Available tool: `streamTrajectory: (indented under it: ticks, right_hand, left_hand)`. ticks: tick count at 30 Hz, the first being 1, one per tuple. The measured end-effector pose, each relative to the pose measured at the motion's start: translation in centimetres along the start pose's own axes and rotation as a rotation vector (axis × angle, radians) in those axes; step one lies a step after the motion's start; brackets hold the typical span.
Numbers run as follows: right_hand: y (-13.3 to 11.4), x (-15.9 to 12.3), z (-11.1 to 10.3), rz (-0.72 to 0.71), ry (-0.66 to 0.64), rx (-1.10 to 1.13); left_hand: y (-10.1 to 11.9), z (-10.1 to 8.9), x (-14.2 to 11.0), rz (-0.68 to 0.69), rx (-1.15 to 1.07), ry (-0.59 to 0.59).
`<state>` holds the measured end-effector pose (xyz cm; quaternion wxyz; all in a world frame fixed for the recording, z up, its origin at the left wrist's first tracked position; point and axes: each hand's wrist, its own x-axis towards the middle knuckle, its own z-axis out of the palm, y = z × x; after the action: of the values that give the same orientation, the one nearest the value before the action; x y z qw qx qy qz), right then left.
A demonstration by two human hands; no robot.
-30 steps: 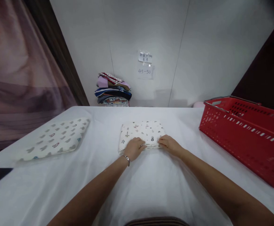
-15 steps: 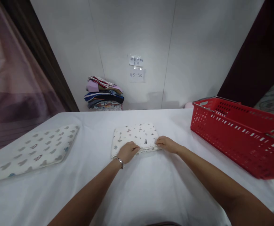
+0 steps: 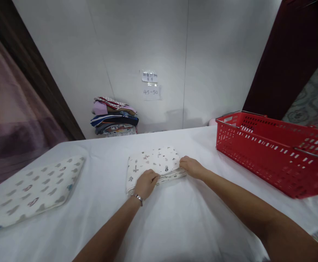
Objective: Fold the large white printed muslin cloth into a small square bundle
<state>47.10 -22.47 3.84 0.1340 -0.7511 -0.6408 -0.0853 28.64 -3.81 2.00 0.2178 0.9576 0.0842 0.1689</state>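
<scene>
A white cloth [image 3: 150,162] with small printed figures lies folded in layers on the white-covered table [image 3: 159,222]. My left hand [image 3: 146,182] pinches its near edge left of the middle, and a metal bracelet circles that wrist. At the near right corner, the fingers of my right hand [image 3: 191,166] are closed on the same cloth. Between my hands the top layer is raised a little, so the layers beneath show along the front edge. My fingertips are partly hidden by the fabric.
Another folded cloth [image 3: 39,187], white with grey shapes, lies at the left. A red perforated basket [image 3: 268,160] with metal handles stands at the right. Behind the table's far edge rises a pile of folded fabrics [image 3: 115,118], beside a wall [image 3: 216,54] with paper signs.
The camera view has swung to the right. My hands stay at the cloth's near edge, and its top layer there has lifted slightly away from the layers below.
</scene>
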Motion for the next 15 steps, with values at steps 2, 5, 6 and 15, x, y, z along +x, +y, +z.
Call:
streamTrajectory:
  ticks: [2,5,6,15]
  right_hand:
    - [0.1,-0.3,-0.1,-0.028,0.004,-0.012]
    - [0.4,-1.0,0.0,-0.102,-0.016,0.032]
    - [0.5,-1.2,0.0,-0.121,-0.019,0.056]
    - [1.2,-1.4,0.8,-0.021,-0.009,0.282]
  left_hand:
    - [-0.1,0.2,-0.2,0.043,0.032,0.022]
    - [-0.3,0.4,-0.4,0.104,0.086,0.028]
    - [-0.4,0.4,-0.4,0.121,0.098,0.027]
    - [-0.4,0.0,0.0,0.011,0.008,-0.031]
